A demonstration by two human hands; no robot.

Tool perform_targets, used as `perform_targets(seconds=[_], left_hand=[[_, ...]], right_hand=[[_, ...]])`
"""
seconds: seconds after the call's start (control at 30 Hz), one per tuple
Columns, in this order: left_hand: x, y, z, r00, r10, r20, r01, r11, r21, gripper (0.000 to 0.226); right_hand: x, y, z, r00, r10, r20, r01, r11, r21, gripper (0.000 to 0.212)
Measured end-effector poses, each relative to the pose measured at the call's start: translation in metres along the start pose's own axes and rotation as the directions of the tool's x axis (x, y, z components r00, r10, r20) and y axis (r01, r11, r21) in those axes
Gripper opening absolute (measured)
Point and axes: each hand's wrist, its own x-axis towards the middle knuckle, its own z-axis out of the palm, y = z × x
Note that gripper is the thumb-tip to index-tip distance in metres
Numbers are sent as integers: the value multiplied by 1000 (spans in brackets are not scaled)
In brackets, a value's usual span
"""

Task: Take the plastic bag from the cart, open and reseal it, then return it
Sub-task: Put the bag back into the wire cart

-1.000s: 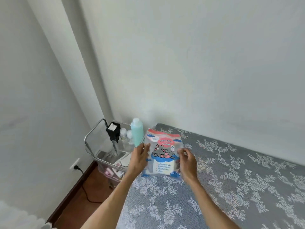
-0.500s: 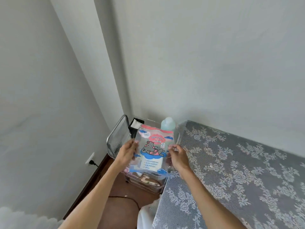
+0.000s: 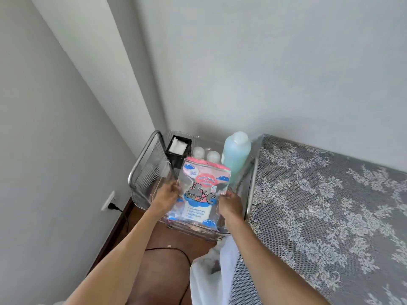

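Observation:
The plastic bag (image 3: pixel 199 192) is a clear pouch with a pink top, blue clouds and a cartoon hippo. It is held flat over the top tray of the metal wire cart (image 3: pixel 143 170), low inside its rim. My left hand (image 3: pixel 166 194) grips the bag's left edge. My right hand (image 3: pixel 231 203) grips its right edge. Whether the bag touches the tray floor cannot be told.
At the cart's back stand a tall blue bottle (image 3: pixel 236 153), two small white-capped bottles (image 3: pixel 206 154) and a black box (image 3: pixel 178 148) of white pads. A bed with a grey lace cover (image 3: pixel 326 216) adjoins the cart's right side. A wall socket with a plug (image 3: pixel 110 203) is at left.
Both hands carried the bag from above the bed leftward and down into the cart's top tray. My view swung left and down with it.

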Motion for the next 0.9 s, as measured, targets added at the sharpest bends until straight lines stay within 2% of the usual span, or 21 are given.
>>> perform_targets(seconds=[0.13, 0.3, 0.47, 0.63, 0.8, 0.9], left_hand=[[20, -15, 12, 998, -55, -11, 56, 976, 212, 13], [35, -25, 23, 997, -71, -42, 80, 959, 273, 17], [43, -28, 26, 998, -58, -20, 61, 936, 346, 15], [38, -27, 26, 997, -52, 49, 20, 861, 508, 35], [30, -12, 17, 991, -82, 104, 18, 860, 510, 47], [14, 8, 4, 987, -78, 140, -8, 850, 526, 48]], right_hand=[[21, 16, 7, 998, 59, -19, -60, 997, -54, 18], [39, 26, 19, 991, 98, -95, -101, 994, -29, 22], [40, 25, 24, 990, 87, -108, -98, 990, -105, 24], [32, 20, 26, 992, 18, -128, -31, 994, -101, 39], [16, 5, 26, 992, -87, -92, 71, 984, -163, 65], [-2, -10, 22, 991, -134, -25, 126, 971, -203, 70]])
